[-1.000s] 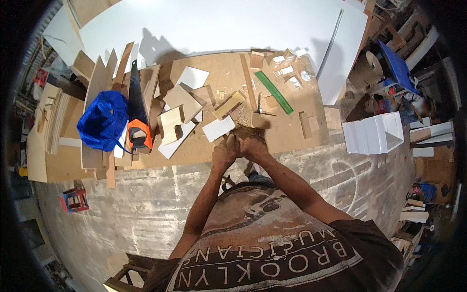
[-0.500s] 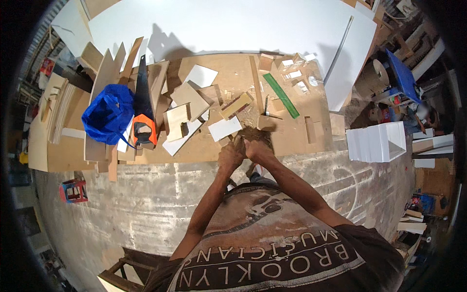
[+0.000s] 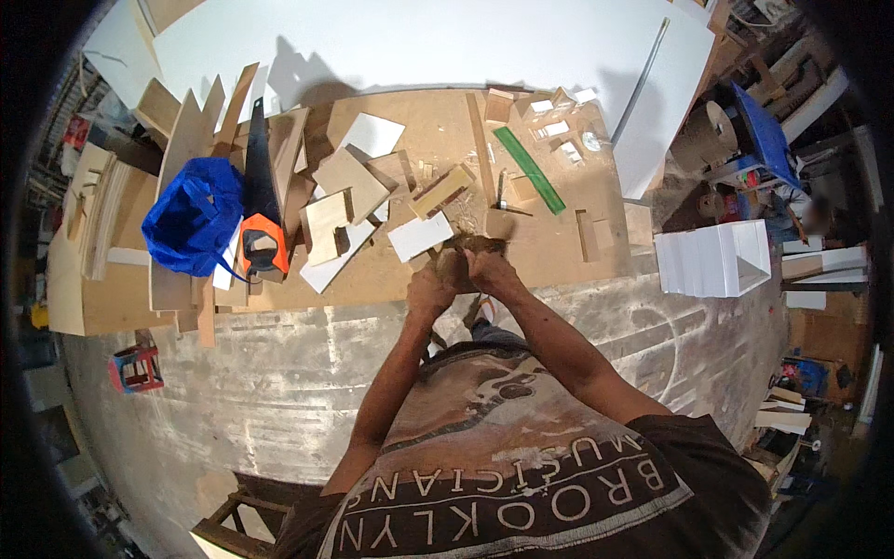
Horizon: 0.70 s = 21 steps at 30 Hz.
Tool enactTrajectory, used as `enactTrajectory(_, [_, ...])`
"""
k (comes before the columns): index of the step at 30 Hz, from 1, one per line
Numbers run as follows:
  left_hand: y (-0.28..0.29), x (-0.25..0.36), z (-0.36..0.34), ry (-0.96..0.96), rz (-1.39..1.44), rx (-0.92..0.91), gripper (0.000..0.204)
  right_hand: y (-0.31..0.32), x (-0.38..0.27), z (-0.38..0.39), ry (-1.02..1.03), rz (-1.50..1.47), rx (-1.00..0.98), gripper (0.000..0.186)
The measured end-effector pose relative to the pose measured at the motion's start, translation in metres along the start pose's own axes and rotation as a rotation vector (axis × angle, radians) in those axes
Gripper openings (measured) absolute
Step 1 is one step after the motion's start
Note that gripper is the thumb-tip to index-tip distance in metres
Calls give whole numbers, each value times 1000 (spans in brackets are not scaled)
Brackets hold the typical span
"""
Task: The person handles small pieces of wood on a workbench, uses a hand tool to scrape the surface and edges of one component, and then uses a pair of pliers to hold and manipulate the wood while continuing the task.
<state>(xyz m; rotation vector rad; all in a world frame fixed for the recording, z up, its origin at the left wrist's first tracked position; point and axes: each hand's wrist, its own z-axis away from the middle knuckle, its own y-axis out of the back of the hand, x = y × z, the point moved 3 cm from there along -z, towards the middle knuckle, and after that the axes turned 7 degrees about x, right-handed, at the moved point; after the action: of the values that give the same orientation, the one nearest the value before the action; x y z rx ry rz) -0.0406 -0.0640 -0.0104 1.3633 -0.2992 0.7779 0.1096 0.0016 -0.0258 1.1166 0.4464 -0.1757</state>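
Note:
At the near edge of the workbench (image 3: 549, 265), my left hand (image 3: 431, 290) and my right hand (image 3: 492, 272) are closed, side by side, on a small brownish thing (image 3: 453, 269) between them. Its kind I cannot make out. Just beyond it, a dark shadow falls on the bench. A white rectangular board piece (image 3: 420, 237) lies to the left of the hands, and a small wood block (image 3: 500, 223) sits just past the right one. Farther off are a yellowish wood strip (image 3: 443, 191) and a thin dark tool (image 3: 503, 189) among sawdust.
On the left lie a handsaw (image 3: 264, 244) with an orange handle, a blue bag (image 3: 193, 216) and upright boards. A green strip (image 3: 529, 170) and several wood offcuts cover the bench. White panels (image 3: 712, 258) stand at right; a red-blue stool (image 3: 136, 368) is on the floor.
The whole view has shifted slightly. My hands have come a little apart, the right one moving slightly farther from me, so more of the brownish thing shows between them.

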Motion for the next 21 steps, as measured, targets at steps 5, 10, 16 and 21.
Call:
enactTrajectory(5, [-3,-38,-4,238,463,-161,42,-16,48,-1,323,-369,251,41])
enactTrajectory(10, [-4,-55,11,312,841,-279,47,5,62,25,94,-839,310,11])
enactTrajectory(16, [-4,-55,24,271,1133,-306,39,20,48,48,-129,-916,13,20])
enactTrajectory(21, [-3,-32,30,209,1255,-305,38,47,8,49,257,-974,192,18])
